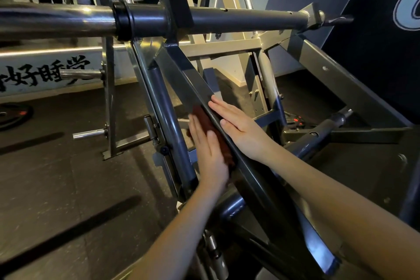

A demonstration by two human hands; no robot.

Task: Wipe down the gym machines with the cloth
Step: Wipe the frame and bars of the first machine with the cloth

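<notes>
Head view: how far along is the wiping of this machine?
Done: nothing shows as finished. In hand: the left hand presses the dark red cloth on the slanted dark grey metal beam; the right hand rests on it. Remaining, likely: the beam's upper stretch and the shiny horizontal bar.

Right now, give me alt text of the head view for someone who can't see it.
The left hand presses a dark red cloth flat against a slanted grey beam of a gym machine, and the right hand rests bare on the beam's other side. A thick bar crosses above.
</notes>
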